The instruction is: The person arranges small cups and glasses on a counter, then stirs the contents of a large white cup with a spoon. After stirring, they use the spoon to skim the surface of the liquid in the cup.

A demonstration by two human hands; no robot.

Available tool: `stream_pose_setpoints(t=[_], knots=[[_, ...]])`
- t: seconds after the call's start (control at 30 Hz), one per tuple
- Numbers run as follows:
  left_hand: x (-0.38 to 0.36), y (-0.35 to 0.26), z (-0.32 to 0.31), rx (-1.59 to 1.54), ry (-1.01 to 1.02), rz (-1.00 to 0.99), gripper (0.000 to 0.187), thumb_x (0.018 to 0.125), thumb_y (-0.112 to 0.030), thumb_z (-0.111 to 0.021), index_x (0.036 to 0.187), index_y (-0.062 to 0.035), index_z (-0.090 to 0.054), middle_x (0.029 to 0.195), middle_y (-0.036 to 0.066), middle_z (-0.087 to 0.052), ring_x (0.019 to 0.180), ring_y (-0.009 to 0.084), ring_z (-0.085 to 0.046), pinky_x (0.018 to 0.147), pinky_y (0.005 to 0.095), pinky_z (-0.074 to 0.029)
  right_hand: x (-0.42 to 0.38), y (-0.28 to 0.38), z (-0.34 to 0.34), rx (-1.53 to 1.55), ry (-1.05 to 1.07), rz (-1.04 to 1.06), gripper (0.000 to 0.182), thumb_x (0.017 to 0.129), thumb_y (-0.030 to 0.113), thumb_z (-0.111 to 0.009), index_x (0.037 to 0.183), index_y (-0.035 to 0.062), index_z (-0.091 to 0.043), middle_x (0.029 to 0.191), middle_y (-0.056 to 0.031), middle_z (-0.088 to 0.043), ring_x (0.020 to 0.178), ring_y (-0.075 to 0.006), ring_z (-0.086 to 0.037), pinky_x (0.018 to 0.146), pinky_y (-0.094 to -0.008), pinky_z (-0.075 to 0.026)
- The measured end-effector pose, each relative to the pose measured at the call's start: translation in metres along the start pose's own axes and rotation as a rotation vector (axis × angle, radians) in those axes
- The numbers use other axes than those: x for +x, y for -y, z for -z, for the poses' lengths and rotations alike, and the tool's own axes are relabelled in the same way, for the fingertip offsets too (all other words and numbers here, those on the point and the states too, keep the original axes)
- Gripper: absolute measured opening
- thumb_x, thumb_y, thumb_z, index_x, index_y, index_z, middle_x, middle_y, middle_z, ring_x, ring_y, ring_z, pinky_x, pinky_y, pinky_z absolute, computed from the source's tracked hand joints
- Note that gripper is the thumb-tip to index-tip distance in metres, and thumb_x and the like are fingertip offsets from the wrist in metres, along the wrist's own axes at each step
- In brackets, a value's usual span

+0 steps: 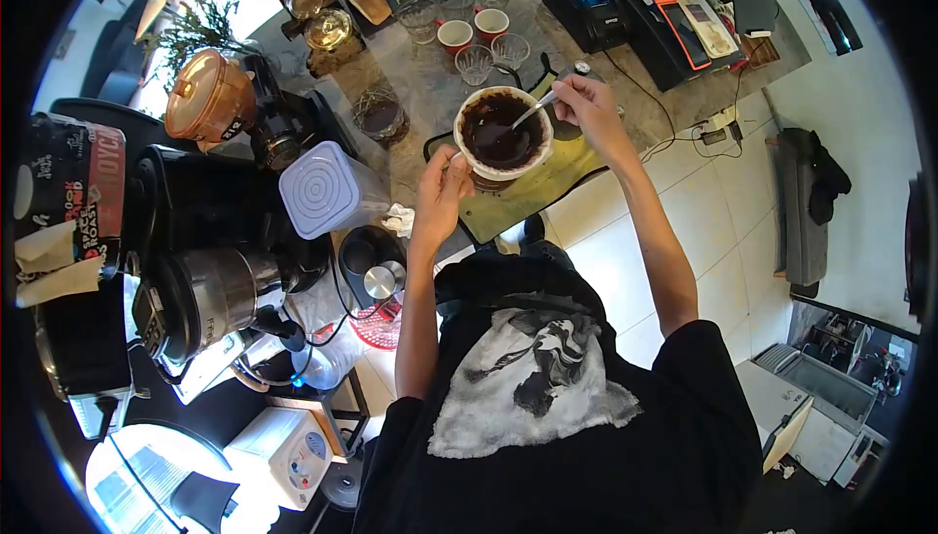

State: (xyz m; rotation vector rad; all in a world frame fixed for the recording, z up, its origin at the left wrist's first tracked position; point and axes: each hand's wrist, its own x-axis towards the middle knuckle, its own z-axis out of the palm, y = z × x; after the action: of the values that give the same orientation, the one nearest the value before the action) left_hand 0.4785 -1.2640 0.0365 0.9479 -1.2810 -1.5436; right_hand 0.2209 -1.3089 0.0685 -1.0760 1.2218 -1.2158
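Note:
A white coffee dripper with dark wet coffee inside is in front of me, over a green mat. My left hand is closed at its left side, where the handle is mostly hidden by the fingers. A metal spoon slants down into the coffee, its tip hidden below the surface. The upper end of the spoon is pinched between the fingers of my right hand. What supports the dripper underneath is mostly covered.
Glass cups and red cups stand beyond the dripper. A glass of dark liquid and a lidded plastic tub are left. Further left is a grinder. A printer and cables lie right.

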Motion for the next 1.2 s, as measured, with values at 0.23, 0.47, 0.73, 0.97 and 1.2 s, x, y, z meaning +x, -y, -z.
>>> stream_pose_setpoints(t=[0.23, 0.47, 0.73, 0.97, 1.2], knots=[[0.003, 0.016, -0.008, 0.0, -0.007, -0.019, 0.025, 0.106, -0.023, -0.045, 0.091, -0.0042, -0.052, 0.071, -0.001, -0.044, 0.065, 0.0079, -0.043, 0.063, 0.026, -0.041, 0.003, -0.018, 0.019, 0.128, 0.045, -0.008, 0.025, 0.098, 0.019, -0.059, 0.077, 0.0049, -0.061, 0.067, 0.0001, -0.057, 0.06, -0.0044, -0.046, 0.054, -0.0204, -0.031], [0.009, 0.047, -0.02, 0.05, -0.095, -0.103, 0.026, 0.106, -0.021, -0.043, 0.087, -0.0049, -0.051, 0.073, 0.0, -0.048, 0.067, 0.0087, -0.046, 0.065, 0.025, -0.04, -0.003, -0.001, 0.034, 0.06, 0.017, 0.086, 0.024, 0.098, 0.02, -0.059, 0.079, 0.005, -0.061, 0.067, 0.0011, -0.057, 0.057, -0.0034, -0.042, 0.052, -0.0202, -0.03], [0.014, 0.079, -0.035, -0.015, -0.118, -0.079, 0.028, 0.107, -0.024, -0.04, 0.089, -0.0046, -0.05, 0.074, -0.001, -0.045, 0.069, 0.0081, -0.043, 0.067, 0.0248, -0.038, -0.009, -0.001, 0.051, -0.133, 0.02, 0.174, 0.024, 0.1, 0.019, -0.058, 0.083, 0.0029, -0.061, 0.066, 0.0034, -0.054, 0.06, -0.0023, -0.044, 0.053, -0.0196, -0.032], [0.011, 0.084, -0.04, 0.003, -0.167, -0.091, 0.03, 0.108, -0.027, -0.038, 0.092, -0.0045, -0.05, 0.074, -0.002, -0.043, 0.069, 0.008, -0.041, 0.067, 0.0246, -0.038, -0.022, 0.012, 0.038, -0.445, 0.004, 0.31, 0.021, 0.097, 0.018, -0.061, 0.086, -0.0005, -0.062, 0.064, -0.0028, -0.054, 0.058, -0.0075, -0.047, 0.054, -0.025, -0.037], [0.01, 0.089, -0.041, 0.008, -0.196, -0.104, 0.032, 0.108, -0.028, -0.038, 0.091, -0.0041, -0.05, 0.073, -0.002, -0.043, 0.067, 0.0078, -0.041, 0.066, 0.0242, -0.038, -0.025, 0.008, 0.028, -0.721, 0.113, 0.575, 0.015, 0.093, 0.013, -0.065, 0.092, -0.0024, -0.065, 0.071, -0.0117, -0.057, 0.056, -0.0176, -0.051, 0.054, -0.0298, -0.041]])
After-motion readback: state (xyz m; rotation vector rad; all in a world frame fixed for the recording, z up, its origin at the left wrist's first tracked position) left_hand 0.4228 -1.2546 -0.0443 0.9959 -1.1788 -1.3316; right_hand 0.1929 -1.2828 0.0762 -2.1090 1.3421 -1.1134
